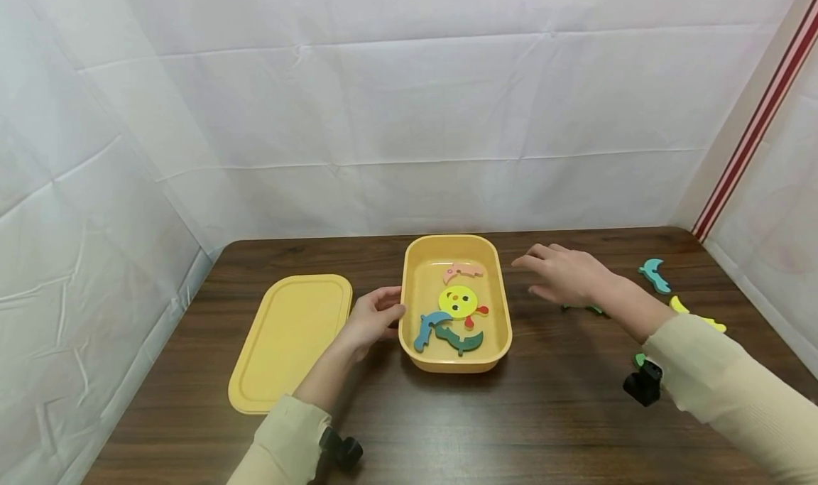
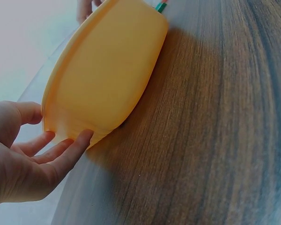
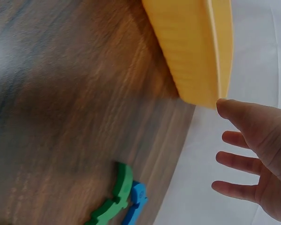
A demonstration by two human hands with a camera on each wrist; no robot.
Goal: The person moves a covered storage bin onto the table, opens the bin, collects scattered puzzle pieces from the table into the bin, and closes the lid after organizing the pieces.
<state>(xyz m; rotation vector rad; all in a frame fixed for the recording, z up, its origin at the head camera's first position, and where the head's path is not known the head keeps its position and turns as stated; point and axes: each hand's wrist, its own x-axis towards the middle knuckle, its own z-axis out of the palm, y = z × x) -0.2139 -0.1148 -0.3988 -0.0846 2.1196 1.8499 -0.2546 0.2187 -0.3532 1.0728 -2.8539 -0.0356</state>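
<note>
A yellow plastic box (image 1: 414, 361) stands in mid-table in the head view. Inside it lie a pink bird-shaped piece (image 1: 469, 270), a yellow round face piece (image 1: 457, 302) with red feet, a blue curved piece (image 1: 424, 331) and a dark green curved piece (image 1: 461, 341). My left hand (image 1: 371, 320) is at the box's left side, thumb at the rim and other fingertips against the outer wall (image 2: 103, 70). To the right of the box, my right hand (image 1: 565, 275) hovers with fingers spread, holding nothing. In the right wrist view its thumb overlaps the box's far corner.
A flat yellow lid (image 1: 290, 343) lies left of the box. Under and around the right forearm are a light blue piece (image 1: 655, 275), a yellow piece (image 1: 679, 304) and a green piece (image 3: 122, 183) beside a blue piece (image 3: 137, 194). White sheeting (image 1: 409, 116) hangs behind the table.
</note>
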